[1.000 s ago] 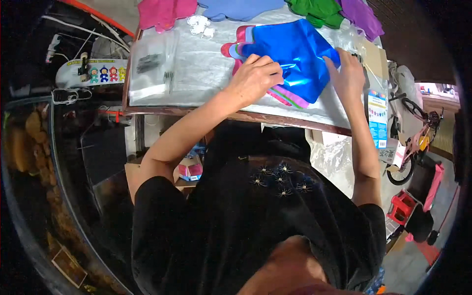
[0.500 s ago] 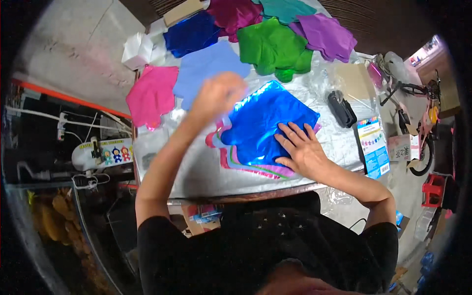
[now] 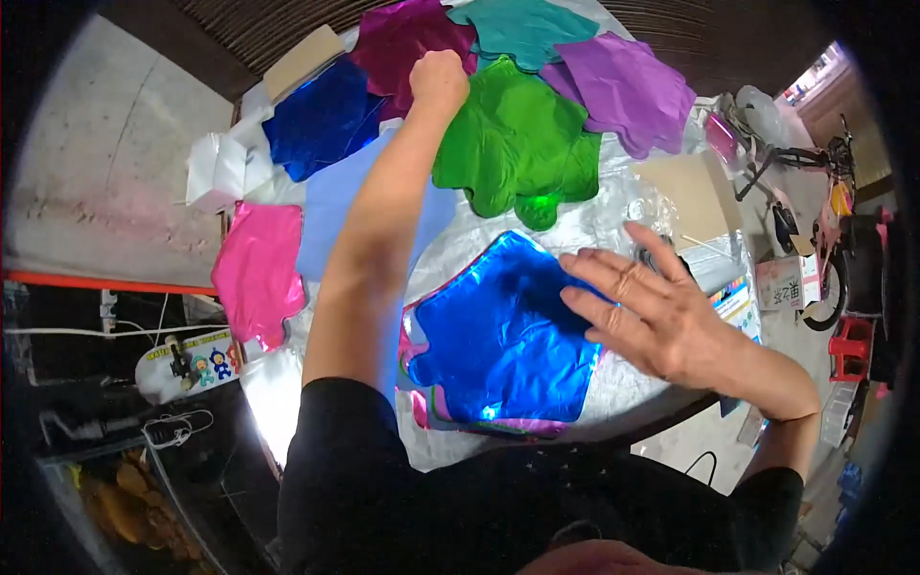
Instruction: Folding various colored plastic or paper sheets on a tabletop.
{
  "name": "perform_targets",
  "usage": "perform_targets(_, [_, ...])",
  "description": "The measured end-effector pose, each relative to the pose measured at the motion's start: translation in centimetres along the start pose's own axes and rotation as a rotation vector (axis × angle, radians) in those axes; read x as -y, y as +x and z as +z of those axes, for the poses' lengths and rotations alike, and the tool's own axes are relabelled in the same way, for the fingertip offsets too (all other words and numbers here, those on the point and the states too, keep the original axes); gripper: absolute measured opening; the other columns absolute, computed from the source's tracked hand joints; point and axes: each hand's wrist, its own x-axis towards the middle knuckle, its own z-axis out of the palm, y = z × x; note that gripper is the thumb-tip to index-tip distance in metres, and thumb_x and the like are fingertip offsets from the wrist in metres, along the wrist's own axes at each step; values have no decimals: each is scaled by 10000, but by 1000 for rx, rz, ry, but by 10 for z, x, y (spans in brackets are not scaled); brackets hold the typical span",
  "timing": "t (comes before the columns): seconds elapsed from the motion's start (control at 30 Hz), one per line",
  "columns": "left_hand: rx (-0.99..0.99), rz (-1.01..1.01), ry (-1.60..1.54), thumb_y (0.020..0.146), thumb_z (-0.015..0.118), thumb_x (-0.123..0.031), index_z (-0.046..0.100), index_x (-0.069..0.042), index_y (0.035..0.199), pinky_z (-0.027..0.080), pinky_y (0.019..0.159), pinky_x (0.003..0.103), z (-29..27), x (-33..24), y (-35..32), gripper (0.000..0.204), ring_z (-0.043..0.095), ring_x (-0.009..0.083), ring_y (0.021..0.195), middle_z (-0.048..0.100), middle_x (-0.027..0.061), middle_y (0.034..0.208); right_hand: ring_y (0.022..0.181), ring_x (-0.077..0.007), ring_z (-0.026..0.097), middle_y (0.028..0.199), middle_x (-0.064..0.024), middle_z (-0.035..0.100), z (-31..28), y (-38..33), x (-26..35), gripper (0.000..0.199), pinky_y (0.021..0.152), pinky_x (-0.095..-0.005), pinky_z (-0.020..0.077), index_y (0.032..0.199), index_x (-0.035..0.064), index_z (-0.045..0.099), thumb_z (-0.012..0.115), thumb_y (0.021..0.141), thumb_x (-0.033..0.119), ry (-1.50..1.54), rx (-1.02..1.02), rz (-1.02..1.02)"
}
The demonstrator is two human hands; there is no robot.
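Note:
Flat foil balloons lie stacked in front of me, a shiny blue foil balloon (image 3: 498,335) on top and pink, green and purple edges showing below it. My right hand (image 3: 642,311), fingers spread, is over the stack's right edge and holds nothing. My left hand (image 3: 439,84) reaches to the far side, its fingers curled at the border of the maroon foil balloons (image 3: 398,53) and the green foil balloons (image 3: 522,134). What its fingertips hold, if anything, is hidden. Under my left forearm lie pale blue foil balloons (image 3: 331,206).
Around the silver-covered table are pink (image 3: 259,273), dark blue (image 3: 321,115), teal (image 3: 522,29) and purple foil balloons (image 3: 628,91). A white box (image 3: 213,172) stands at the left edge. Cardboard (image 3: 685,196) lies at the right, and a bicycle (image 3: 829,220) stands beyond.
My left hand has moved away from me, from above the pale blue balloons to the maroon ones. My right hand has lifted off the blue balloon and shifted right. The view has moved too.

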Motion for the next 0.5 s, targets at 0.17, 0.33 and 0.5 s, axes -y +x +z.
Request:
perform_targets(0.17, [18,-199,-17,788,774,-301,766,-17,841,586,859,465,7,14,18,289,729,387,945,735,236,884,1283,-329,589,1446,-177,554,-12,31,-60,587,1157,-579,341,1354,57,580,773,802,104,-96,-14,-70])
perform_targets(0.33, [290,-521,-763,770,843,-181,755,-7,860,550,581,305,13,67,33,215,674,171,650,729,87,800,1256,-357,586,1444,-176,553,23,106,-156,593,1099,-485,444,1416,40,516,698,852,45,-27,26,39])
perform_targets(0.5, [411,-610,-1091,786,823,-109,737,-34,764,444,478,235,-11,55,30,117,598,82,574,686,38,697,1322,-363,530,1431,-183,559,75,197,-232,507,1093,-502,440,1467,78,467,577,975,140,-62,257,292])
